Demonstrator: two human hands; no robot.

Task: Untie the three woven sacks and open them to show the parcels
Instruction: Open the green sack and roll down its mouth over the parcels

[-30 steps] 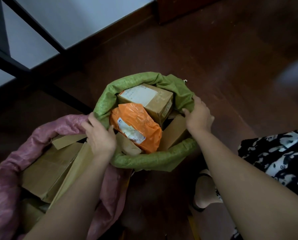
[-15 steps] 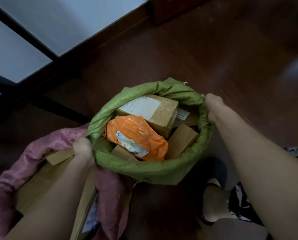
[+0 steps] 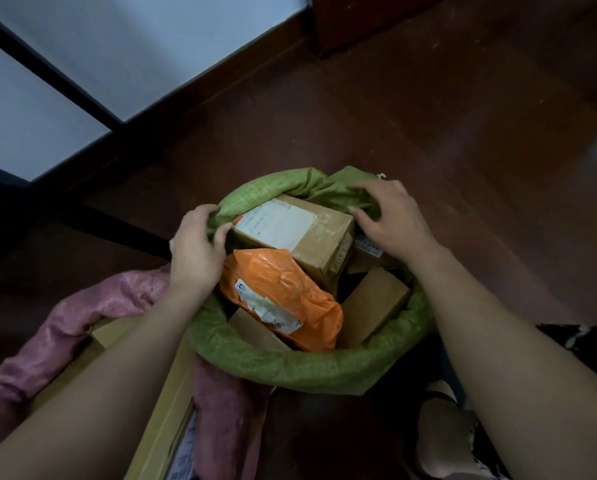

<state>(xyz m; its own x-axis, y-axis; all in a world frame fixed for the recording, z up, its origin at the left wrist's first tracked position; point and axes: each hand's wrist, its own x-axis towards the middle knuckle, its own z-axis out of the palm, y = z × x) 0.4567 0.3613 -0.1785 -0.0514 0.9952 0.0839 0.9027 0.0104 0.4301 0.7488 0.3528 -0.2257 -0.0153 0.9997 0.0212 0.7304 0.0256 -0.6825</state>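
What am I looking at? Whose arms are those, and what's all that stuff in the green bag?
This picture comes from a camera worn on a person's head, looking down, so you see that person's own two arms. There is no machine here. The left hand and the right hand both grip the rolled-down rim of a green sack standing on a dark wooden floor. The sack is open, so the parcels inside show: a brown cardboard box with a white label, an orange plastic parcel, and some more brown boxes beneath. To the left sits a pink sack, also open, with brown cardboard inside.
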